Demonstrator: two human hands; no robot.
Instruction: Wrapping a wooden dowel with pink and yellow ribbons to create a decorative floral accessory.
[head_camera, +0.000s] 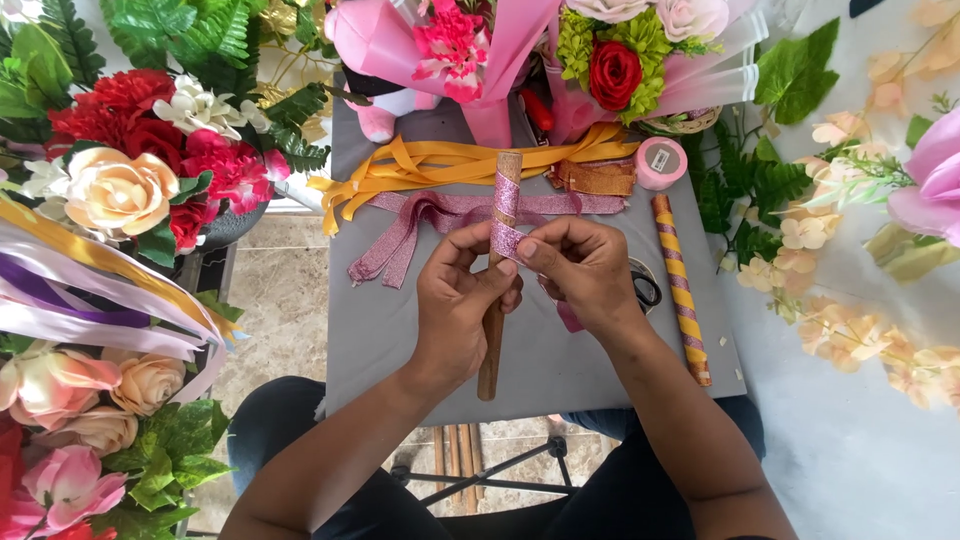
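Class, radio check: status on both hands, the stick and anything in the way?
Left hand grips brown stick upright. Right hand pinches pink glitter ribbon wound round it. Scissors beside right hand; nothing blocking.

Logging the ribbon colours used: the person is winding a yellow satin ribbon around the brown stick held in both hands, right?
Not quite. In the head view the ribbon being wound around the brown stick, held by left hand and right hand, is pink glitter; the yellow ribbons lie behind.

Grey board (400, 340): ribbons (440, 165), wrapped stick (680, 290), scissors (648, 290).
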